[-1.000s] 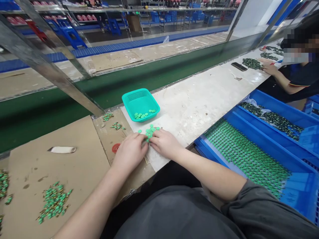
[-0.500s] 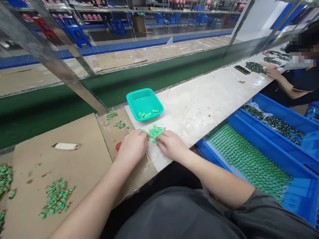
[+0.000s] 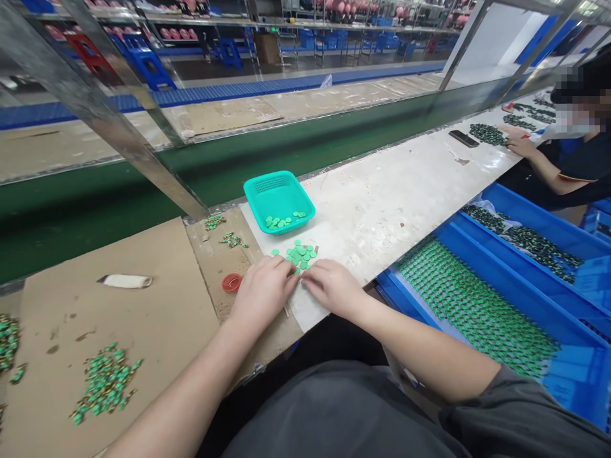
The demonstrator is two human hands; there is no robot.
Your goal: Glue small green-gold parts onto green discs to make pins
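Note:
My left hand [image 3: 267, 287] and my right hand [image 3: 335, 286] meet at the near edge of a small pile of flat green discs [image 3: 300, 253]. Both have their fingers pinched, with the fingertips almost touching each other. Whatever lies between them is too small to make out. Just beyond the pile stands a turquoise plastic basket [image 3: 260, 207] with several more green discs on its bottom. Beside my left hand, on the cardboard, sits a small red round dish [image 3: 231, 283]. A thin stick is partly hidden under that hand.
Green-and-gold pieces [image 3: 107, 381] lie heaped on cardboard at left, near a white tapered tube [image 3: 126, 280]. Blue crates [image 3: 568, 305] with green and dark pieces stand below the table at right. Farther along, a co-worker [image 3: 558, 165] sits by a dark phone [image 3: 464, 138].
My left hand has moved right and slightly nearer to me, uncovering more of the red dish. The fingertips of both hands have come together below the disc pile.

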